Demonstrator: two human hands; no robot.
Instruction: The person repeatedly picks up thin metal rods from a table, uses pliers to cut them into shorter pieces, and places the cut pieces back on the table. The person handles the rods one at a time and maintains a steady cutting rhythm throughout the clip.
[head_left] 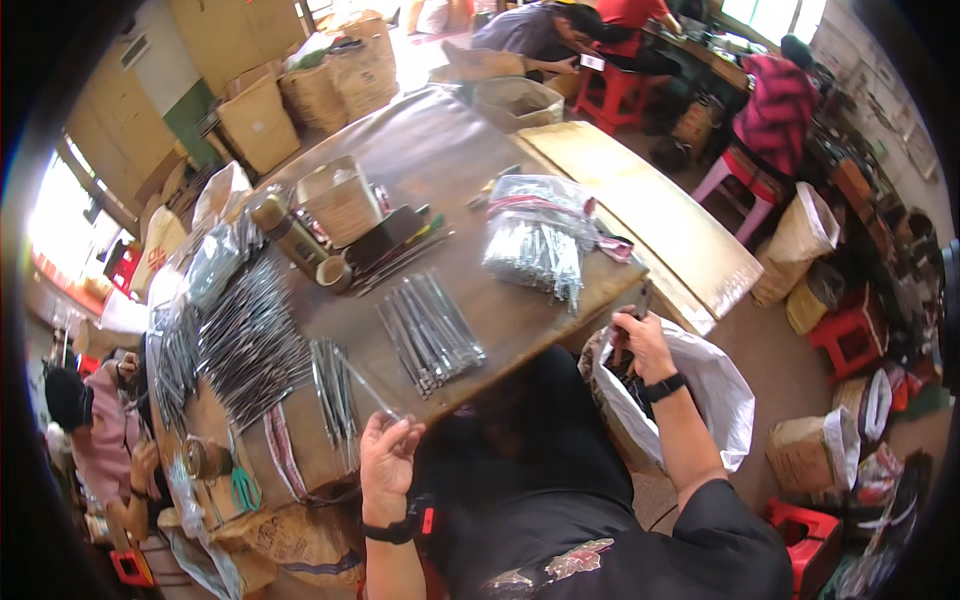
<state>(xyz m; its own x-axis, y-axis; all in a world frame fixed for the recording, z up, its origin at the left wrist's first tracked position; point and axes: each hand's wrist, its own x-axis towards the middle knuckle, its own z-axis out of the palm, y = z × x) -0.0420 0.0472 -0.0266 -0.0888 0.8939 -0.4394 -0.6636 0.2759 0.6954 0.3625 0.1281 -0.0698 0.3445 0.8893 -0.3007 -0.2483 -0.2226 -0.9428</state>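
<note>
Near the table's front edge, my left hand point(388, 455) pinches one end of a thin metal rod point(366, 388), which slants up and away to the left over the tabletop. My right hand point(645, 345) is closed round a dark hand tool point(645, 294) that looks like pliers; the fingers partly hide it. That hand is over the mouth of a white-lined sack point(712, 385) beside my leg. A neat row of metal rods point(430, 330) lies on the table beyond my left hand, with a narrower bundle of rods point(332, 395) to its left.
A large heap of rods point(250, 345) covers the table's left side. A clear bag of rods point(535, 245) sits at the right. Behind stand a flask point(285, 232) and a box point(340, 200). Scissors point(243, 488) lie at the near left. Other people work around the room.
</note>
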